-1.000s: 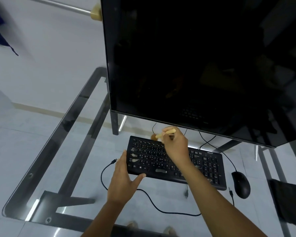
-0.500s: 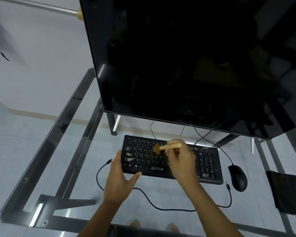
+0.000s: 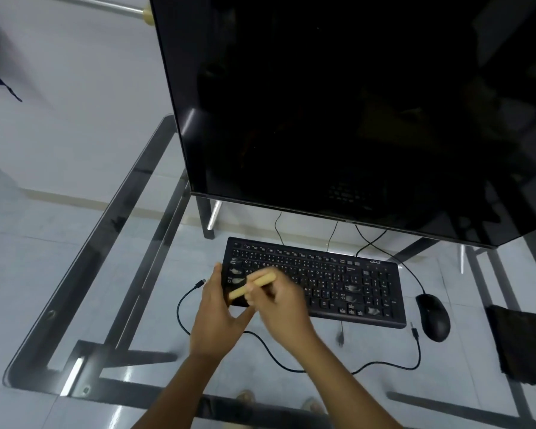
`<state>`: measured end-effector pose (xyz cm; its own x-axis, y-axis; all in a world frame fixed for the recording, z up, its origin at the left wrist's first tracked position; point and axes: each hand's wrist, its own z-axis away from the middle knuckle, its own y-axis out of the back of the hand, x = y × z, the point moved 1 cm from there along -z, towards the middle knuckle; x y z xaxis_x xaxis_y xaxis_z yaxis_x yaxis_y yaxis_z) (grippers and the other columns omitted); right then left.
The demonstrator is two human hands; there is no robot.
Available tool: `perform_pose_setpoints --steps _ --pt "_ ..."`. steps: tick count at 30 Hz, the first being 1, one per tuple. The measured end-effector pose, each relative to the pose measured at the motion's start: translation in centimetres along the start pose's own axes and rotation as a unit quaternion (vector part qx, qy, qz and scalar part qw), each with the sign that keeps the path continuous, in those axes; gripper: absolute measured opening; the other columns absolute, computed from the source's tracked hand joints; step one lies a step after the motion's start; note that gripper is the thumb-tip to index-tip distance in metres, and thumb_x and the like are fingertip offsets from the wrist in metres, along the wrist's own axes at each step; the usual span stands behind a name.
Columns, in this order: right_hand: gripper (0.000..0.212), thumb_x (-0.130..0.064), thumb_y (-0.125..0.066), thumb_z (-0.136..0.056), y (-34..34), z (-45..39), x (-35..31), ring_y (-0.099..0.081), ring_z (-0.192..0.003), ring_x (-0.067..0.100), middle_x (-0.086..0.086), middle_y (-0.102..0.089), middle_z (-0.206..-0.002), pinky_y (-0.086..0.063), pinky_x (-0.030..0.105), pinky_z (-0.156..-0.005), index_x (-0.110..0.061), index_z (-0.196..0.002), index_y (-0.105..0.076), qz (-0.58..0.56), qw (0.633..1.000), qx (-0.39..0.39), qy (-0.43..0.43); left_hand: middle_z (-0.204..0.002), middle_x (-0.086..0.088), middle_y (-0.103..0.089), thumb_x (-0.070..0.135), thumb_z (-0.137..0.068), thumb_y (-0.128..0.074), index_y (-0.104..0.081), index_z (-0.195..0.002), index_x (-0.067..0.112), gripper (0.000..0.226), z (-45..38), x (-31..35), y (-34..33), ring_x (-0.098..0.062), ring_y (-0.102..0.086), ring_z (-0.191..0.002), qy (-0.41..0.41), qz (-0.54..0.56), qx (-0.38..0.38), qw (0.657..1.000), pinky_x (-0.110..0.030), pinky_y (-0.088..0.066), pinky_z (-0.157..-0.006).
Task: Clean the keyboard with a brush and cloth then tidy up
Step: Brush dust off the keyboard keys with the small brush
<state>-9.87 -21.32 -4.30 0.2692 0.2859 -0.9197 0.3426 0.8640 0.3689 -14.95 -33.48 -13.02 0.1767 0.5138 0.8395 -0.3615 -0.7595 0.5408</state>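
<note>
Keyboard (image 3: 316,281) flat on glass table (image 3: 75,274), below dark monitor (image 3: 353,113). Left hand (image 3: 218,317) at its near-left corner, thumb spread from fingers, bracing the edge. Right hand (image 3: 280,305), blurred, fingers pinching brush (image 3: 252,285) handle over left keys. Mouse (image 3: 433,317) beside right end.

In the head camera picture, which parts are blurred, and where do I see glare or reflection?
Head view: the right hand and its brush are smeared by motion, while the keyboard stays fairly sharp; the dark monitor mirrors the keyboard faintly; bright glare streaks sit on the glass table's frame; wide-angle bending curves the table edges.
</note>
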Motion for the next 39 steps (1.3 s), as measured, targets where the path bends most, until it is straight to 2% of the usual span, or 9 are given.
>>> perform_pose_setpoints --steps 6,10,14,18,22,25,30,33,39 --pt "0.011 -0.016 -0.06 -0.092 4.4 -1.2 1.9 -0.068 -0.071 0.01 -0.008 -0.069 -0.077 -0.057 0.027 -0.064 -0.027 -0.088 -0.06 0.062 0.986 0.152 -0.009 -0.15 0.008 -0.029 0.045 -0.07 -0.079 -0.007 -0.15 0.028 0.109 -0.1 0.3 0.0 0.004 -0.023 -0.132 0.001 -0.006 0.015 1.0 -0.02 -0.031 -0.103" --pt "0.017 -0.012 -0.06 -0.092 5.9 -1.4 2.2 -0.069 -0.072 0.01 -0.002 -0.07 -0.081 -0.058 0.026 -0.068 -0.028 -0.088 -0.061 0.073 0.994 0.076 -0.014 -0.15 0.008 -0.03 0.048 -0.07 -0.078 -0.008 -0.15 0.029 0.108 -0.2 0.2 -0.2 0.001 -0.024 -0.134 -0.009 -0.017 0.016 1.0 -0.024 -0.034 -0.105" --pt "0.015 -0.009 -0.059 -0.092 8.7 -2.7 2.1 -0.07 -0.074 0.015 0.001 -0.07 -0.084 -0.059 0.029 -0.069 -0.023 -0.09 -0.06 0.067 0.98 0.189 0.005 -0.15 0.004 -0.031 0.051 -0.07 -0.076 -0.009 -0.15 0.027 0.107 -0.2 0.3 -0.2 -0.006 -0.028 -0.136 -0.012 -0.023 0.014 1.0 -0.027 -0.034 -0.106" --pt "0.01 -0.013 -0.06 -0.092 7.8 -1.8 2.8 -0.07 -0.074 0.014 0.002 -0.071 -0.083 -0.06 0.035 -0.073 -0.022 -0.093 -0.063 0.066 0.992 0.104 -0.033 -0.151 0.002 -0.03 0.051 -0.071 -0.075 -0.009 -0.149 0.026 0.105 -0.2 0.0 -0.1 -0.011 -0.028 -0.139 -0.023 -0.036 0.017 0.999 -0.032 -0.036 -0.108" --pt "0.014 -0.007 -0.061 -0.091 9.2 -0.9 3.9 -0.069 -0.077 0.015 0.004 -0.07 -0.086 -0.058 0.033 -0.071 -0.021 -0.096 -0.063 0.016 0.97 0.241 -0.027 -0.151 0.003 -0.03 0.053 -0.071 -0.074 -0.009 -0.149 0.026 0.104 -0.3 0.5 -0.2 -0.012 -0.028 -0.139 -0.028 -0.04 0.014 0.999 -0.035 -0.036 -0.109" --pt "0.007 -0.009 -0.06 -0.092 8.8 -0.6 4.0 -0.072 -0.077 0.02 0.007 -0.072 -0.086 -0.059 0.036 -0.078 -0.013 -0.095 -0.064 -0.053 0.984 0.145 -0.085 -0.15 0.001 -0.032 0.052 -0.072 -0.074 -0.011 -0.149 0.024 0.103 -0.3 0.3 -0.2 -0.013 -0.03 -0.138 -0.027 -0.05 0.016 0.998 -0.037 -0.038 -0.108" --pt "0.01 -0.008 -0.058 -0.092 11.3 -1.1 4.4 -0.07 -0.077 0.024 0.006 -0.07 -0.082 -0.056 0.023 -0.07 -0.017 -0.095 -0.062 -0.005 0.963 0.262 -0.058 -0.15 0.002 -0.032 0.053 -0.071 -0.073 -0.01 -0.149 0.027 0.103 -0.2 0.6 -0.2 -0.013 -0.031 -0.138 -0.024 -0.049 0.012 0.998 -0.039 -0.04 -0.107" --pt "0.007 -0.009 -0.058 -0.093 10.8 -1.0 3.9 -0.071 -0.078 0.021 0.007 -0.07 -0.084 -0.06 0.036 -0.076 -0.013 -0.096 -0.063 0.014 0.99 0.124 -0.067 -0.15 0.002 -0.033 0.053 -0.071 -0.073 -0.011 -0.148 0.026 0.103 -0.3 0.4 -0.2 -0.014 -0.032 -0.137 -0.027 -0.054 0.012 0.998 -0.039 -0.04 -0.107" --pt "0.009 -0.013 -0.058 -0.093 13.1 0.1 4.4 -0.071 -0.073 0.015 0.003 -0.071 -0.08 -0.059 0.032 -0.07 -0.021 -0.091 -0.061 0.047 0.974 0.217 -0.036 -0.149 0.003 -0.033 0.056 -0.07 -0.072 -0.011 -0.149 0.029 0.103 -0.3 0.5 -0.3 -0.014 -0.035 -0.136 -0.018 -0.05 0.008 0.999 -0.039 -0.042 -0.105"
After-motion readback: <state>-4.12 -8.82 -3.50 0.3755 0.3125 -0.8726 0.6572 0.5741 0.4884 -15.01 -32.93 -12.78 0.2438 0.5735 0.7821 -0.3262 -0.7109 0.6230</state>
